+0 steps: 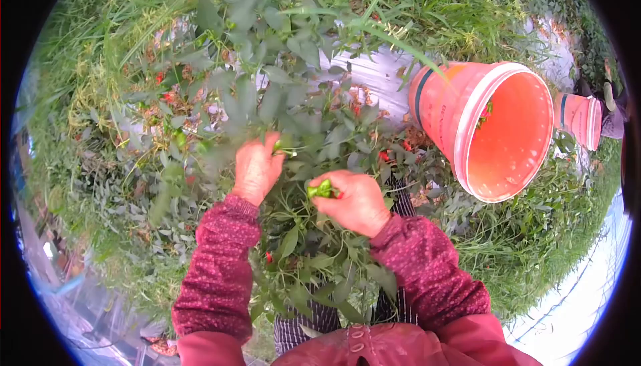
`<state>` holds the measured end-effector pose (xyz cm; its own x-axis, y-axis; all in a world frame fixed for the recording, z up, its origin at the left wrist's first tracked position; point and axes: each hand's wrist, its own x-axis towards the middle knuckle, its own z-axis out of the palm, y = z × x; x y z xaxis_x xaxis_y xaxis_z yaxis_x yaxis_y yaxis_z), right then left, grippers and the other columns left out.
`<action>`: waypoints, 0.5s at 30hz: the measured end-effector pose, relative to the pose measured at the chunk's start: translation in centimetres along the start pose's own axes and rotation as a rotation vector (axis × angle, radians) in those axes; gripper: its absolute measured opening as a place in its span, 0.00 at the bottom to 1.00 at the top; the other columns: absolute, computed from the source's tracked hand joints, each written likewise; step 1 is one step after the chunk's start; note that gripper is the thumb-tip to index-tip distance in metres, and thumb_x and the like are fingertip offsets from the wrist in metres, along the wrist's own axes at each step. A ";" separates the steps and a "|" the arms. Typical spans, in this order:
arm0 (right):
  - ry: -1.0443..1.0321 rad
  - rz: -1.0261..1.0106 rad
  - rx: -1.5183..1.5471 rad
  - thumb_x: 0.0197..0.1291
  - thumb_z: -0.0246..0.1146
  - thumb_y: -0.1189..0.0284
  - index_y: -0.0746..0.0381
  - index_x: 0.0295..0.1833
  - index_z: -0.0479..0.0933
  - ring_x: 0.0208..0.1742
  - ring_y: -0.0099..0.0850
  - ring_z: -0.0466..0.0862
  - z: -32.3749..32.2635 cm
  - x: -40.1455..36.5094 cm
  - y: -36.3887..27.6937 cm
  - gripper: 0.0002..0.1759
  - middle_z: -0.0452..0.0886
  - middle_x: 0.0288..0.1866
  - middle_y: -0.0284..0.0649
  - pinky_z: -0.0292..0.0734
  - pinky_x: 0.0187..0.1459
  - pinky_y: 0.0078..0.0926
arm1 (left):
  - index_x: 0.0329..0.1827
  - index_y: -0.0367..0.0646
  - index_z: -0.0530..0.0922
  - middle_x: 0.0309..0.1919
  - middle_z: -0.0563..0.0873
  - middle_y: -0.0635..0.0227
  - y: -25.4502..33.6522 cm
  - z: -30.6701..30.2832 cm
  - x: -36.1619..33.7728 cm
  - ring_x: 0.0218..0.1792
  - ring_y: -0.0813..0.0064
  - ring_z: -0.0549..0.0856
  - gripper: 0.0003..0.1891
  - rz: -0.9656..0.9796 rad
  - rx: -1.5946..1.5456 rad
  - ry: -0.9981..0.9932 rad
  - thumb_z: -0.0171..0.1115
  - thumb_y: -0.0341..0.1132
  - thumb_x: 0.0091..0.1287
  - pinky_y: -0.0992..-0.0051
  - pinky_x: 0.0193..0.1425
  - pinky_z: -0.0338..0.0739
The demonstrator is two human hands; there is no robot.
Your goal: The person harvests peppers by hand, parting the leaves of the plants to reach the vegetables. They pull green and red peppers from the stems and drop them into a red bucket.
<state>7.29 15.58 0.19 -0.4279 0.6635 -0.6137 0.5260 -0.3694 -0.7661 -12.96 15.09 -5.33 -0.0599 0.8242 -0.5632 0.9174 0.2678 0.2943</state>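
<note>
Both hands sit mid-frame in the pepper plant (294, 99): left hand (257, 166) pinches a leafy stem (284, 147), right hand (360, 202) clamps green-stemmed peppers (322, 189); plucking close to that stem looks wisest.

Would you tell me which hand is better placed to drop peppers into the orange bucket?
Probably the right hand: it already holds picked peppers and is nearer the bucket; the left hand is among leaves.

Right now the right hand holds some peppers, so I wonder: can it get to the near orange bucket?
Probably yes: the orange bucket lies right of the right hand, mouth tilted toward the person, only leaves between.
</note>
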 end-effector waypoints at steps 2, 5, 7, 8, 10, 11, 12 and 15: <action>0.031 0.063 0.369 0.50 0.67 0.73 0.58 0.44 0.80 0.37 0.28 0.83 -0.2 0.1 0.5 0.13 0.83 0.37 0.35 0.78 0.41 0.24 | 0.56 0.48 0.76 0.31 0.84 0.53 -0.5 -0.6 0.0 0.37 0.53 0.84 0.22 0.082 0.021 -0.046 0.64 0.36 0.57 0.63 0.43 0.78; 0.195 0.191 0.724 0.53 0.65 0.81 0.61 0.49 0.78 0.43 0.20 0.80 -4.8 -0.5 -0.6 0.16 0.82 0.44 0.33 0.78 0.46 0.20 | 0.53 0.45 0.78 0.33 0.84 0.52 -2.3 0.1 0.1 0.38 0.54 0.84 0.20 -0.069 -0.344 0.002 0.64 0.35 0.56 0.65 0.44 0.77; 0.372 0.121 0.751 0.55 0.63 0.77 0.60 0.50 0.76 0.39 0.20 0.79 -8.8 -2.5 -0.3 0.16 0.81 0.45 0.34 0.76 0.39 0.18 | 0.49 0.44 0.80 0.35 0.84 0.51 -3.4 -0.6 -0.6 0.38 0.55 0.84 0.18 -0.057 -0.395 0.017 0.64 0.34 0.54 0.67 0.44 0.77; 0.480 0.041 0.683 0.56 0.63 0.73 0.59 0.51 0.76 0.37 0.18 0.78 -10.9 -3.4 0.2 0.15 0.81 0.45 0.34 0.74 0.36 0.16 | 0.50 0.43 0.80 0.34 0.85 0.55 -3.9 -1.1 -0.8 0.35 0.65 0.85 0.18 -0.039 -0.301 0.038 0.65 0.31 0.54 0.72 0.43 0.78; 0.719 0.059 0.411 0.59 0.62 0.67 0.59 0.53 0.75 0.38 0.19 0.78 -15.7 -5.1 1.3 0.17 0.80 0.47 0.35 0.73 0.37 0.17 | 0.50 0.42 0.80 0.33 0.86 0.61 -5.9 -1.6 -1.3 0.34 0.71 0.84 0.18 -0.095 -0.473 0.011 0.64 0.29 0.55 0.74 0.43 0.77; 0.818 0.089 0.297 0.60 0.62 0.66 0.60 0.54 0.74 0.39 0.19 0.78 -18.2 -5.8 2.3 0.18 0.80 0.48 0.35 0.73 0.37 0.17 | 0.51 0.40 0.80 0.33 0.86 0.66 -6.8 -2.0 -1.7 0.33 0.78 0.83 0.17 -0.151 -0.646 -0.019 0.63 0.27 0.56 0.77 0.42 0.77; 0.844 0.142 0.220 0.60 0.62 0.64 0.61 0.57 0.73 0.44 0.22 0.78 -20.4 -6.1 3.5 0.21 0.79 0.50 0.37 0.73 0.42 0.19 | 0.50 0.37 0.80 0.33 0.85 0.73 -7.1 -3.1 -1.9 0.34 0.84 0.79 0.17 -0.162 -0.805 -0.011 0.60 0.24 0.57 0.79 0.42 0.76; 0.886 0.194 -0.005 0.62 0.61 0.64 0.62 0.62 0.70 0.53 0.26 0.76 -25.6 -6.0 9.4 0.25 0.77 0.55 0.39 0.71 0.52 0.24 | 0.46 0.38 0.81 0.40 0.84 0.70 -11.6 -3.7 -2.7 0.39 0.80 0.80 0.13 -0.267 -1.115 -0.021 0.63 0.28 0.58 0.77 0.47 0.75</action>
<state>33.62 24.81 1.60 0.3899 0.8484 -0.3581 0.5340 -0.5251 -0.6627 -24.89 11.56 -4.37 -0.1845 0.6687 -0.7202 0.0169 0.7349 0.6780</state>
